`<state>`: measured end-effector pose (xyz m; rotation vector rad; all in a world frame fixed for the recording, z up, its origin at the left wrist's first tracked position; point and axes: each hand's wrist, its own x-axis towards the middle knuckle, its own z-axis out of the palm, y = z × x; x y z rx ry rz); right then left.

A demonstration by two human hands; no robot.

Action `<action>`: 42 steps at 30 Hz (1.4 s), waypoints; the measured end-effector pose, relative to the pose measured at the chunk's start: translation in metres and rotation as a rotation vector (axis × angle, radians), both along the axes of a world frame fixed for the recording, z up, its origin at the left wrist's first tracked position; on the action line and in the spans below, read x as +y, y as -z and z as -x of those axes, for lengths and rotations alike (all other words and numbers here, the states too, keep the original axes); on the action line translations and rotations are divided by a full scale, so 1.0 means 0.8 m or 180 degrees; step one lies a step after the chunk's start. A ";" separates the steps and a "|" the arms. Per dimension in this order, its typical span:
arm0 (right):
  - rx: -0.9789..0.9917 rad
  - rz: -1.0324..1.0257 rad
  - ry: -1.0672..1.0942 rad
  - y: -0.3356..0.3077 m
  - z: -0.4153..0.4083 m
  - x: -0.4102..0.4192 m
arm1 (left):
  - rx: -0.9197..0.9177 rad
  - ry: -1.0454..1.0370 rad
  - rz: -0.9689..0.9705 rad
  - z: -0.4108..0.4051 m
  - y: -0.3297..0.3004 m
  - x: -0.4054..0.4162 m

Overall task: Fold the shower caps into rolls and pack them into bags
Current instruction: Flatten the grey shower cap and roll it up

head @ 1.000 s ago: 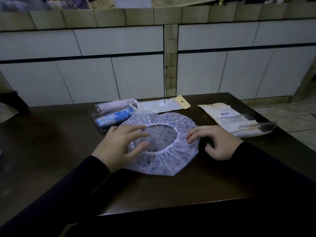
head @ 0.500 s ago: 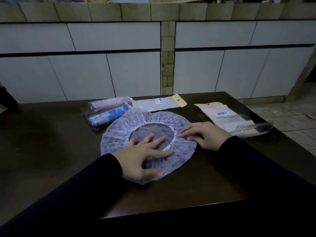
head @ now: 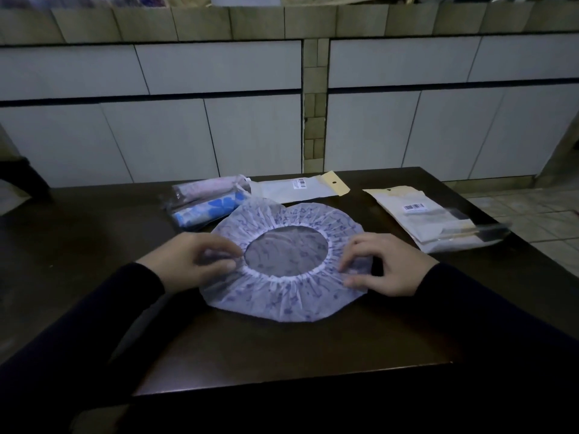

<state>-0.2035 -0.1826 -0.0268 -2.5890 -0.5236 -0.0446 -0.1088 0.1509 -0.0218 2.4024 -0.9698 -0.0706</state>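
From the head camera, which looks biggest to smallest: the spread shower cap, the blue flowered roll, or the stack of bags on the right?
1. Shower cap, clearly largest.
2. Stack of bags.
3. Blue flowered roll, partly hidden by the cap, so unsure.

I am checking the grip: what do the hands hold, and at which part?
Both pinch the cap: left hand at its left edge, right hand at its right edge.

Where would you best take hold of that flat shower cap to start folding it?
Judging by its pose, at the gathered elastic ring of the shower cap, from its two sides. It lies flat, opening up, and the left hand and right hand already pinch the ruffle there.
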 end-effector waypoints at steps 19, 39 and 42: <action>-0.0252 -0.0603 0.0356 -0.006 -0.017 -0.002 | 0.0073 -0.0809 0.0471 -0.005 -0.002 0.013; -0.0566 0.0470 0.2032 -0.009 -0.094 0.064 | -0.1104 -0.1663 -0.0960 -0.038 -0.003 -0.029; -0.1259 0.0816 0.1601 -0.017 -0.094 0.087 | -0.2024 -0.1201 -0.0755 -0.032 -0.007 -0.045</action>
